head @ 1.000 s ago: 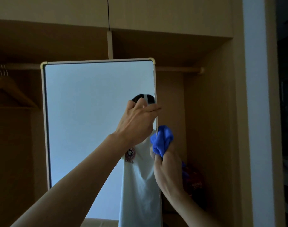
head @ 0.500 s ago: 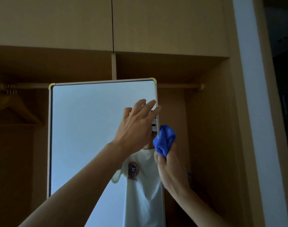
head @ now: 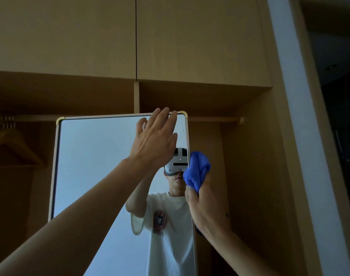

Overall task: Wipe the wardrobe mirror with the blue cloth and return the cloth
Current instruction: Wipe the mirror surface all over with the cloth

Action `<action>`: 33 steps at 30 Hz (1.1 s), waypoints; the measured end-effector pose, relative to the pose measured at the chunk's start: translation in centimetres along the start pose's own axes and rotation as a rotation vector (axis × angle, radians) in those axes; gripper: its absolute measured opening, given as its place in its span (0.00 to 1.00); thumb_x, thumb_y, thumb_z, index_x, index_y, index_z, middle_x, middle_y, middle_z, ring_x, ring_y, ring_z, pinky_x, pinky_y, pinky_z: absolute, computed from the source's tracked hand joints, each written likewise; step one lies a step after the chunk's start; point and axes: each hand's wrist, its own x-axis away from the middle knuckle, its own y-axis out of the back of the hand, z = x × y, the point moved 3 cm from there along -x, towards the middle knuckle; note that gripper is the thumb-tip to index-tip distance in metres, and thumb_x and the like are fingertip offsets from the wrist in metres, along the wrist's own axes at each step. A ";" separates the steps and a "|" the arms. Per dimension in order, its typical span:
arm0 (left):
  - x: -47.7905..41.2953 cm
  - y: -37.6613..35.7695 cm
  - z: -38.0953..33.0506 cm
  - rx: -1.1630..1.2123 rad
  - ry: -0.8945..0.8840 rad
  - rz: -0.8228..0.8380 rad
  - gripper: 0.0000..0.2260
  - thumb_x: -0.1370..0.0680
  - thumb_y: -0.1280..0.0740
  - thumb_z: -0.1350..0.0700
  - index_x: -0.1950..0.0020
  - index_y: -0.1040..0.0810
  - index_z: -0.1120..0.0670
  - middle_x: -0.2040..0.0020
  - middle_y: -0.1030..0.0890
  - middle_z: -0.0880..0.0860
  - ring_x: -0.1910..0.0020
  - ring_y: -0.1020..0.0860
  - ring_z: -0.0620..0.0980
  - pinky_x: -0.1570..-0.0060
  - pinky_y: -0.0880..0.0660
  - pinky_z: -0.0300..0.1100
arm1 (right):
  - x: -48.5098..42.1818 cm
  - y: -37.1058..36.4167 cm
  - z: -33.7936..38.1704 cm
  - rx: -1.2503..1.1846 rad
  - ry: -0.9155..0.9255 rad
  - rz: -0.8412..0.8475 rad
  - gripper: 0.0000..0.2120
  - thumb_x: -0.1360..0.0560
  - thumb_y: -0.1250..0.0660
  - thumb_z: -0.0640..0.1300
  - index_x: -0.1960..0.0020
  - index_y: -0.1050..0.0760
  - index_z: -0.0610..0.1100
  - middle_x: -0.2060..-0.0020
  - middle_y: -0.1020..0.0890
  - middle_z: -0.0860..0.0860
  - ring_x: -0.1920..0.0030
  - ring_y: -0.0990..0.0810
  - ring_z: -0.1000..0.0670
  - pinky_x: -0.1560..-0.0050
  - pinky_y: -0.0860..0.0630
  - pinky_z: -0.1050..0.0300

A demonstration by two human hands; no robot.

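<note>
Head view: the mirror [head: 94, 166] stands upright in the open wardrobe [head: 249, 156], its top edge just under the hanging rail [head: 214, 118], with closed cupboard doors [head: 70, 36] above. A wooden hanger [head: 15, 144] hangs on the rail at the far left.

The left hand [head: 154, 140] is raised to the mirror's top right corner. Its grip is apart, the fingers straight and spread, and the fingertips reach the top frame. It looks laid flat there to steady the panel against the push of wiping, though I cannot tell whether the palm actually touches the glass.

The right hand [head: 206, 204] is lower, at the mirror's right edge, with its grip clamped on the blue cloth [head: 197, 172]. The cloth is bunched into a wad that sticks up out of the fist. Held that way it makes a thick pad that can be pressed on the glass without loose ends trailing. It sits just beside the frame, overlapping the edge, but it does not plainly press on the glass.

Judging from this, the wiping is about to start or is only at the edge. Most of the glass is left to cover, and the cloth has yet to be returned.
</note>
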 end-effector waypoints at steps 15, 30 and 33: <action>-1.5 0.1 0.1 0.022 0.041 -0.076 0.23 0.17 0.42 0.52 0.22 0.35 0.48 0.27 0.31 0.49 0.26 0.35 0.53 0.24 0.44 0.61 | -9.0 0.7 4.1 -0.158 0.012 0.004 0.11 0.18 0.39 0.40 0.36 0.30 0.39 0.62 0.27 0.49 0.68 0.30 0.54 0.67 0.33 0.65; -1.4 1.0 0.1 0.132 0.067 -0.035 0.28 0.24 0.45 0.52 0.22 0.34 0.47 0.27 0.30 0.47 0.26 0.35 0.51 0.24 0.45 0.59 | -10.1 1.5 6.0 -0.202 0.030 -0.044 0.03 0.19 0.37 0.38 0.47 0.31 0.43 0.69 0.30 0.52 0.73 0.30 0.57 0.72 0.33 0.70; -1.5 1.1 0.3 0.123 0.042 -0.005 0.27 0.21 0.38 0.55 0.21 0.35 0.47 0.26 0.31 0.48 0.25 0.36 0.52 0.23 0.45 0.61 | -11.9 1.9 6.3 -0.166 0.037 -0.017 0.04 0.18 0.38 0.40 0.44 0.31 0.42 0.66 0.27 0.49 0.70 0.29 0.52 0.70 0.33 0.70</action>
